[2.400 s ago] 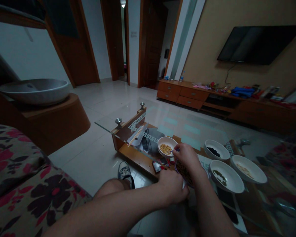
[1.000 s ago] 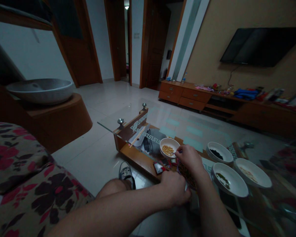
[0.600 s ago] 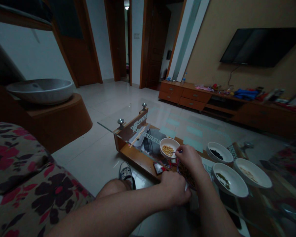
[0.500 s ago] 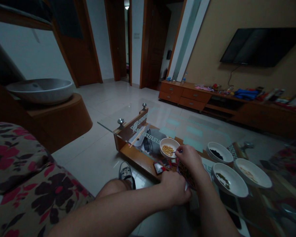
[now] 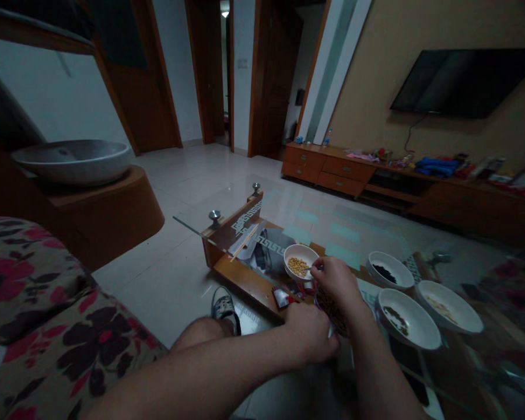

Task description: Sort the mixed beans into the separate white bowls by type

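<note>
My right hand (image 5: pixel 335 280) pinches a spoon (image 5: pixel 309 269), whose tip reaches among yellow beans (image 5: pixel 297 267) in a white bowl (image 5: pixel 290 254). Below it, my left hand (image 5: pixel 310 335) is closed at the near edge of a bowl of small brown pieces (image 5: pixel 330 309); its fingertips are hidden. My right wrist covers part of that bowl. Right of my hands stand three white bowls: one with black pieces (image 5: pixel 384 272), one with green pieces (image 5: pixel 396 319) and one with pale pieces (image 5: pixel 440 308).
The glass table (image 5: pixel 192 224) has metal knobs at its left corners. Wooden chopsticks (image 5: pixel 244 242) lie left of the bean bowl, and a red-and-white pack (image 5: pixel 282 297) lies near my left hand. A floral sofa (image 5: pixel 70 326) is at left, a TV cabinet (image 5: pixel 341 184) beyond.
Hardly anything differs. Both hands keep their places, and the spoon stays in the bowl of yellow beans with at most a slight shift.
</note>
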Demonstrator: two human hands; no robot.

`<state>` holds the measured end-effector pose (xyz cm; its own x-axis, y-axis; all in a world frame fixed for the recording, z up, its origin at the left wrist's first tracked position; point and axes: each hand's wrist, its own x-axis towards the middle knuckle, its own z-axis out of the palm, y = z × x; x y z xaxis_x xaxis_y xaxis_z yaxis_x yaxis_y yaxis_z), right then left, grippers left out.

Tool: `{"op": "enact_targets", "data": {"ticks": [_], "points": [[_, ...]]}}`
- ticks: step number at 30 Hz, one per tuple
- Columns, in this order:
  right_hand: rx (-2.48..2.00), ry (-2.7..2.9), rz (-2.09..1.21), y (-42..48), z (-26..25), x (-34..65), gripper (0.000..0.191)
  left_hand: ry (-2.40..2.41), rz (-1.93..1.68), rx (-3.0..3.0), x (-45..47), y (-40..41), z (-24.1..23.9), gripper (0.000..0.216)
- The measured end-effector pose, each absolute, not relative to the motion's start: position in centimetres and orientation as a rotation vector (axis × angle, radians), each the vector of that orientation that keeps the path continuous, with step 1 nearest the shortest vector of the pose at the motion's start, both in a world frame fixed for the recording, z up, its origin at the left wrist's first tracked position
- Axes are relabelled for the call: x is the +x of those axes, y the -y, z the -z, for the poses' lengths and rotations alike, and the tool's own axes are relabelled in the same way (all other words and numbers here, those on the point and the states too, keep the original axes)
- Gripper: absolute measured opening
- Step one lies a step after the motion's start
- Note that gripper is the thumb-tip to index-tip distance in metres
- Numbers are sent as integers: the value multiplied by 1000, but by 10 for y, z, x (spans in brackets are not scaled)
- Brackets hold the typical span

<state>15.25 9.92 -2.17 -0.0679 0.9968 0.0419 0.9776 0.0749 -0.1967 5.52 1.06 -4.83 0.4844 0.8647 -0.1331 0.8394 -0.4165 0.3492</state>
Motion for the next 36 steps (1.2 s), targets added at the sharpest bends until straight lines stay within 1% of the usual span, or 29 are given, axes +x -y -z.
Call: {"op": "enact_targets", "data": {"ticks": [9, 17, 21, 26, 28, 31, 36], "points": [[-1891, 2086, -32, -79, 1, 168, 27, -1462, -81, 2395, 55, -10, 45, 48], [-1878, 1902, 146, -48, -17, 235, 31, -1522, -104, 2423, 54, -9, 46, 50], [-2039, 1813, 215, -32, -14, 279, 31, -1500, -118, 2416, 55, -10, 49, 55], [-2220, 1824, 99, -18, -4, 317, 31, -1512, -78, 2378, 58, -13, 55, 51], [-2264, 1836, 55, -16, 0, 323, 30, -1511, -60, 2360, 59, -14, 56, 52], [-2265, 1819, 35, -13, 6, 325, 30, -1482, -52, 2338, 58, -14, 54, 57], [-2185, 1763, 119, -9, 13, 317, 30, -1455, -30, 2312, 57, -15, 51, 60]]}}
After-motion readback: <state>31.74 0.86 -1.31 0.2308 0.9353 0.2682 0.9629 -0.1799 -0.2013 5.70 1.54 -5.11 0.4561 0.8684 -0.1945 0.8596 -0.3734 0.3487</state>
